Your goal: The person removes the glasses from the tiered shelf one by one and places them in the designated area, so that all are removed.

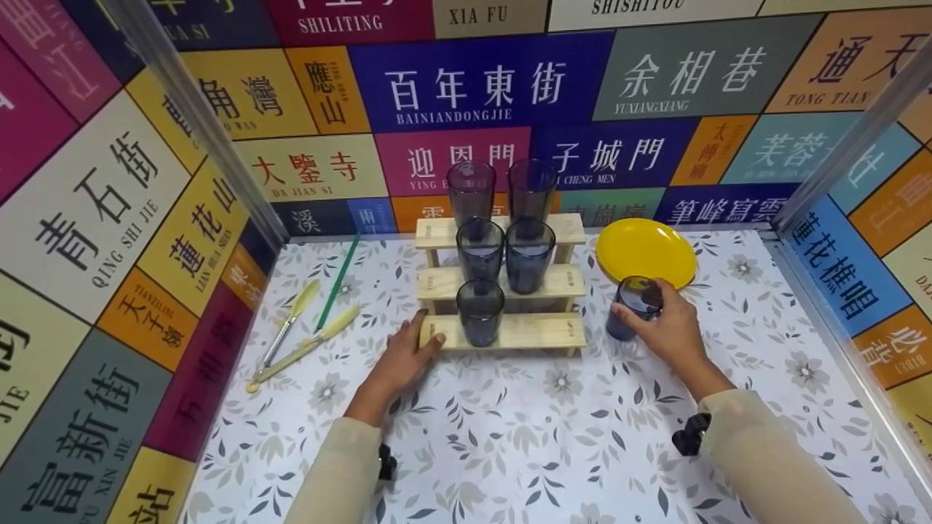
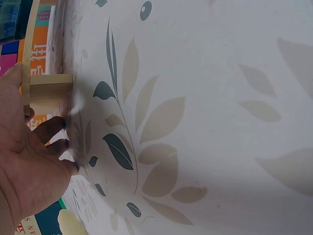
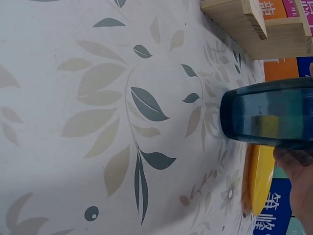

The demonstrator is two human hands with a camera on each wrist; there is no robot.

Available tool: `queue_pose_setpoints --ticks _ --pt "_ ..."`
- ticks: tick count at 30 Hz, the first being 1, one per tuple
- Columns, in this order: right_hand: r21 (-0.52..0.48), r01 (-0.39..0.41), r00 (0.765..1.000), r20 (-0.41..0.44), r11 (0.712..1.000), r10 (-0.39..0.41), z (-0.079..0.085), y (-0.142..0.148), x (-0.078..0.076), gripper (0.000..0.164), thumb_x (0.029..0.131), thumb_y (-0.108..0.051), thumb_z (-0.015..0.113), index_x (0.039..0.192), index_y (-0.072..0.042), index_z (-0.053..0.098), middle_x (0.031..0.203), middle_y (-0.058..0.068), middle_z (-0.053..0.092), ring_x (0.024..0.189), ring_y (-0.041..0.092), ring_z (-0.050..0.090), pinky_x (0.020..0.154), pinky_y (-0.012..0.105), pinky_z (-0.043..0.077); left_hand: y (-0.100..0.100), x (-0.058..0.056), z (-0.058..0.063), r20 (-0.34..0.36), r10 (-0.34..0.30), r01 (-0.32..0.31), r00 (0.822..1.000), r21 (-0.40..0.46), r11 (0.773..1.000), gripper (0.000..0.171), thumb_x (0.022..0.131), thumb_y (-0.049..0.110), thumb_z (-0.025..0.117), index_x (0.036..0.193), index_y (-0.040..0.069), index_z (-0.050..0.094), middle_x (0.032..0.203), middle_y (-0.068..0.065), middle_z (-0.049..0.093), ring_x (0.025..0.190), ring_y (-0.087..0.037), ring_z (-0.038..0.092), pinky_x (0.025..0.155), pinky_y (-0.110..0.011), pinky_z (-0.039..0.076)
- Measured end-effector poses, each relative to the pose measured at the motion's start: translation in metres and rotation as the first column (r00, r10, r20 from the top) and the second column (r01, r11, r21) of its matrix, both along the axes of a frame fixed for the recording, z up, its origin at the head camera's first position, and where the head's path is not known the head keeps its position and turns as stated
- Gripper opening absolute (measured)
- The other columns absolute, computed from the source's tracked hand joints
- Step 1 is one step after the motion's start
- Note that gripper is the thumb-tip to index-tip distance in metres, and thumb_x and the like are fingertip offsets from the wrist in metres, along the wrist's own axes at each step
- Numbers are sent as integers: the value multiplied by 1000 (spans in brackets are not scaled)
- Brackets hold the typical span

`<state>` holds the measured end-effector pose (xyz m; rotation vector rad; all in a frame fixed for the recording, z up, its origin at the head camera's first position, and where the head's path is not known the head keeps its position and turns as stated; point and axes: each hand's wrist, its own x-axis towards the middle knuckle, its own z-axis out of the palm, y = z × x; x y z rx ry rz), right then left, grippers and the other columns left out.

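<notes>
A three-step wooden rack (image 1: 539, 331) carries several dark tinted glasses: two on top, two on the middle step, and one glass (image 1: 480, 313) on the bottom step. My left hand (image 1: 408, 354) grips the left end of the bottom step. In the left wrist view, that hand (image 2: 34, 161) has a digit against the board and other fingers below it. To the right of the rack, my right hand (image 1: 673, 327) holds another dark glass (image 1: 623, 320) upright, thumb and fingers round its upper part. The right wrist view shows this glass (image 3: 264, 115) with its base close over the cloth.
A yellow plate (image 1: 648, 251) lies behind the right hand's glass. Left of the rack are yellow-handled tongs (image 1: 306, 349) and a green stick (image 1: 338, 280). Panels with printed signs (image 1: 473, 80) wall in the back and sides of the table with its floral cloth (image 1: 510, 444).
</notes>
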<state>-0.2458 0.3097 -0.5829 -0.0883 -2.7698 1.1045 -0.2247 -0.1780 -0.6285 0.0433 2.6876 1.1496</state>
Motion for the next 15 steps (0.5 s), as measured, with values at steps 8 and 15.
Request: queue_pose_setpoints --ticks 8,15 --pt "-1 -1 1000 -15 1000 1 -1 0 -1 95 94 -59 86 157 0 48 152 32 61 142 52 58 122 69 43 0 -1 -3 12 7 -7 1000 -2 1000 84 111 70 49 179 29 22 183 -25 23 170 -54 14 133 -75 18" --pt "-4 -2 1000 9 1000 2 -1 -1 -2 99 94 -62 84 159 1 46 153 33 60 143 53 57 123 70 41 -1 -1 -4 6 7 -7 1000 2 1000 83 111 70 49 179 29 23 182 -27 21 168 -60 13 132 -78 19"
